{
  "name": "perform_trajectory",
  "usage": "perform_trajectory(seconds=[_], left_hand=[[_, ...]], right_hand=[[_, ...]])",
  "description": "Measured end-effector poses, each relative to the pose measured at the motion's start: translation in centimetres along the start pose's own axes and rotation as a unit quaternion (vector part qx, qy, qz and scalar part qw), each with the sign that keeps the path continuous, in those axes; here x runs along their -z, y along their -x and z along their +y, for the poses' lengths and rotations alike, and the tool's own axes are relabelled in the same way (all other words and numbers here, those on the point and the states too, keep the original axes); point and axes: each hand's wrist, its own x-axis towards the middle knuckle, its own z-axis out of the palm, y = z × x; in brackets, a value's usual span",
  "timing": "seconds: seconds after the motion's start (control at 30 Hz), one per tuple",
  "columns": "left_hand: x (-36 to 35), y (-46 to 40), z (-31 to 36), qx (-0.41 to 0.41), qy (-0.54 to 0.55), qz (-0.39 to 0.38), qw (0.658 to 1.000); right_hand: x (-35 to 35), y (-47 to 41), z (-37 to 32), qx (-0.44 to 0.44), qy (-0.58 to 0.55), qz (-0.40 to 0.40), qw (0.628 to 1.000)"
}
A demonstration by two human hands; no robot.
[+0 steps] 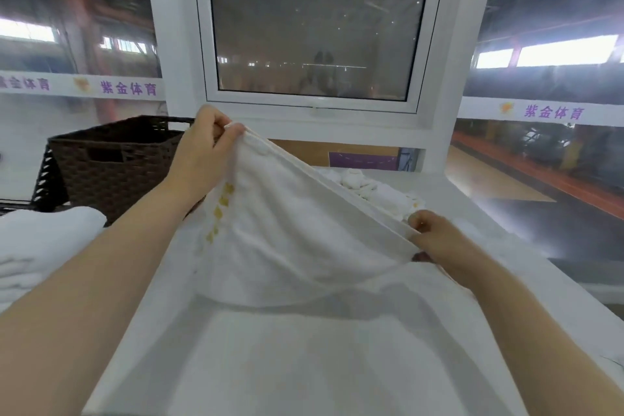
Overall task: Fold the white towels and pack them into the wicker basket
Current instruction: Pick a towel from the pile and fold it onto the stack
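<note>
A white towel (297, 233) with a row of yellow marks hangs stretched between my two hands above the white table (526, 280). My left hand (202, 155) pinches its upper left corner, raised high. My right hand (439, 240) pinches the other corner, lower and to the right. The towel's lower part lies spread on the table toward me. A dark brown wicker basket (111, 162) stands at the back left, behind my left forearm; its inside is hidden.
A pile of crumpled white towels (368, 189) lies on the table behind the held towel. More white cloth (44, 240) is heaped at the left, in front of the basket. A white-framed window (310, 27) rises behind the table. The table's right edge drops off to the floor.
</note>
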Motion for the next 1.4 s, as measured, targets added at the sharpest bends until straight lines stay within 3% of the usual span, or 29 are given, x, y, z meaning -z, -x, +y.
perform_trajectory(seconds=[0.1, 0.23, 0.37, 0.47, 0.57, 0.63, 0.7, 0.77, 0.9, 1.07, 1.4], left_hand=[[0.9, -0.7, 1.2, -0.005, 0.0, -0.001, 1.0], [1.4, -0.9, 2.7, 0.023, 0.066, 0.041, 0.997], [2.1, -0.8, 4.0, 0.037, 0.098, 0.029, 0.994], [2.5, -0.7, 4.5, 0.03, 0.108, 0.0, 0.994], [3.1, -1.0, 4.9, 0.076, 0.144, -0.05, 0.985], [3.6, -1.2, 4.9, 0.135, 0.192, -0.092, 0.968], [4.5, -1.1, 4.7, 0.162, 0.212, -0.133, 0.955], [5.5, -0.8, 4.2, 0.144, 0.222, -0.157, 0.951], [6.8, -0.2, 4.0, 0.05, 0.22, -0.178, 0.958], [8.0, -0.4, 4.4, -0.029, -0.006, -0.249, 0.968], [10.2, 0.1, 5.3, -0.04, -0.053, -0.375, 0.925]], right_hand=[[2.2, 0.4, -2.7, 0.118, -0.054, 0.052, 0.99], [4.4, 1.0, -5.7, 0.233, -0.099, 0.049, 0.966], [6.2, 1.8, -8.1, 0.276, 0.14, 0.034, 0.95], [7.5, 2.3, -8.9, 0.262, 0.354, -0.023, 0.898], [8.1, 2.1, -9.1, 0.252, 0.444, -0.071, 0.857], [8.3, 2.2, -9.4, 0.243, 0.412, -0.082, 0.874], [8.7, 2.6, -10.1, 0.243, 0.3, -0.078, 0.919], [9.2, 2.9, -10.6, 0.257, 0.176, -0.029, 0.95], [9.6, 2.5, -11.1, 0.297, 0.012, 0.111, 0.948], [9.9, 1.8, -12.1, 0.285, 0.055, 0.11, 0.951], [9.6, 2.0, -13.1, 0.296, 0.092, 0.084, 0.947]])
